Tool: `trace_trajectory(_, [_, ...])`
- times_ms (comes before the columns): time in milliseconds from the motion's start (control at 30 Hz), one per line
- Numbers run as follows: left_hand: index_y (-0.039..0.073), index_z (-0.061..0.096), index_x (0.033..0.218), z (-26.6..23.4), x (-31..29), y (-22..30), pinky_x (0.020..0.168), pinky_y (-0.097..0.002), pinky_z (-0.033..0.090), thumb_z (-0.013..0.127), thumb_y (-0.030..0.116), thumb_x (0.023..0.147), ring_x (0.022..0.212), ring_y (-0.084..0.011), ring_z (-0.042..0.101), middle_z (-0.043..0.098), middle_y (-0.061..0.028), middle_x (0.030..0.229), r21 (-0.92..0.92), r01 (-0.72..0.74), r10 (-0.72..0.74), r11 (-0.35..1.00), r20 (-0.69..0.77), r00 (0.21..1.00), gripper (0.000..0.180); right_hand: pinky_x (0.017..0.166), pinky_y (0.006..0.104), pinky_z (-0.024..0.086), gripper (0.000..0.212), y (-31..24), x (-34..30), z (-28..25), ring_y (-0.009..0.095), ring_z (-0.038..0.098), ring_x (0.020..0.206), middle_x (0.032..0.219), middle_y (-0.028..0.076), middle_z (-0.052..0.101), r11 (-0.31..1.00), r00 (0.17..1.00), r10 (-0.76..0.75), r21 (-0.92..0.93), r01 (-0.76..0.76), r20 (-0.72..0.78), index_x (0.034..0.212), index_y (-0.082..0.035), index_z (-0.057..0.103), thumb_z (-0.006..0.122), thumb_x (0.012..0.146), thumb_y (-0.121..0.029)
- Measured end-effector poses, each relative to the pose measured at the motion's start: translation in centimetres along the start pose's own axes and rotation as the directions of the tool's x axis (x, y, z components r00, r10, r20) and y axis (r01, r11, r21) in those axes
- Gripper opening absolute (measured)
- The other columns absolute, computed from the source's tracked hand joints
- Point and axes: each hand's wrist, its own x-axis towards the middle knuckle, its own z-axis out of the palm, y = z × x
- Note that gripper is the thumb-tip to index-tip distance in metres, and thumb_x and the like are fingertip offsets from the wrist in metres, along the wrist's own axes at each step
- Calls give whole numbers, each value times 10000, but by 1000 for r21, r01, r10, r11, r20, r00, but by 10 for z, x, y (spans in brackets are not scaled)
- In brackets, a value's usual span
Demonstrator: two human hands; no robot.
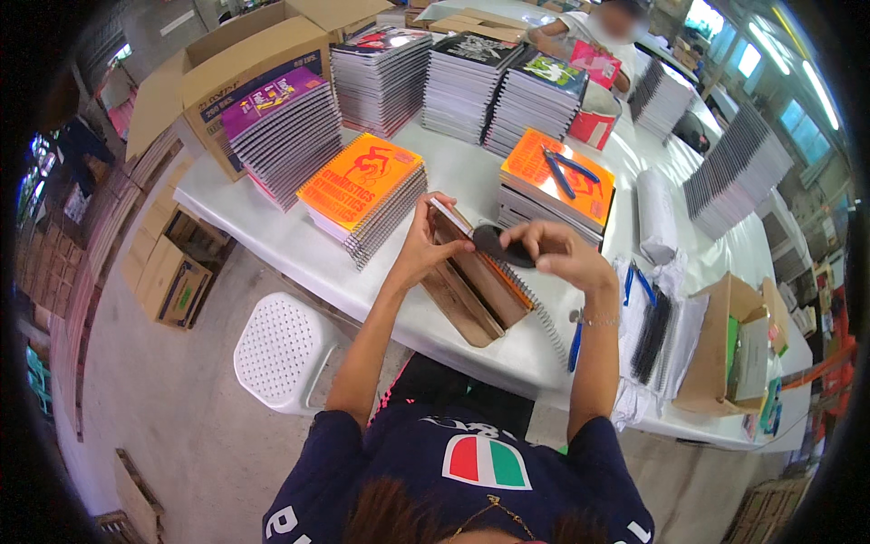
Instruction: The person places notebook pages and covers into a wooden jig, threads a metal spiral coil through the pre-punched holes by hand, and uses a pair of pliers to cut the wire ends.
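My left hand (pixel 422 245) is closed on the upper end of a notebook (pixel 444 212), which stands on edge in a brown wooden holder (pixel 460 306) at the table's front edge. Along the notebook's right side, by a strip of orange cover, runs a spiral coil (pixel 550 332); its near end sticks out past the holder. My right hand (pixel 564 254) has its fingers curled at the right end of a black oval piece (pixel 500 247) lying against the spine. The left thumb comes close to that piece. What is under the right fingers is partly hidden.
Orange spiral notebooks are stacked left (pixel 362 186) and right, the latter topped by blue-handled pliers (pixel 566 172). More stacks and an open carton (pixel 258 63) stand behind. At right lie black coils (pixel 654 337) and a small box (pixel 725 363). A white stool (pixel 283 352) stands left; another person sits opposite.
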Motion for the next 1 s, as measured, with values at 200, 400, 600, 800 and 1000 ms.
trace_trajectory(200, [123,402,1140,-7,8,-4,1081,-326,266,813,-12,660,1293,-210,364,424,-45,1164,-168,-73,76,983,12,997,646,955,309,394,206,-25,5,13,145,519,1081,1181,114,607,991,986,-53,-114,72,160,853,-51,579,736,787,-167])
trace_trajectory(400, [122,397,1140,-5,7,-4,1093,-340,260,799,-31,663,1314,-233,346,414,-44,1171,-164,-53,60,985,39,997,643,985,343,375,266,14,16,-13,182,517,1093,1156,130,617,993,994,75,-90,-82,-81,829,-69,566,750,766,-251])
trace_trajectory(600, [118,397,1138,2,-4,-5,1112,-339,236,789,0,698,1278,-214,372,418,-42,1155,-217,14,-5,976,41,999,601,1003,342,376,242,1,10,-4,175,521,1098,1180,118,610,990,981,-92,124,71,169,845,-86,565,758,767,-210])
trace_trajectory(800, [112,403,1141,-3,0,-7,1076,-324,276,788,12,713,1203,-173,412,431,-28,1124,-186,-79,98,979,93,991,584,968,309,403,186,-2,24,-5,131,530,1067,1139,82,622,999,1000,29,-23,-29,11,871,-73,574,724,814,-168])
trace_trajectory(1000, [106,417,1136,-4,10,-8,1037,-299,325,706,-56,742,1170,-162,435,436,-22,1124,-257,-29,53,966,90,995,515,974,309,399,187,-29,36,10,141,518,1092,1163,112,618,996,996,20,-86,-13,85,826,-48,565,735,782,-112])
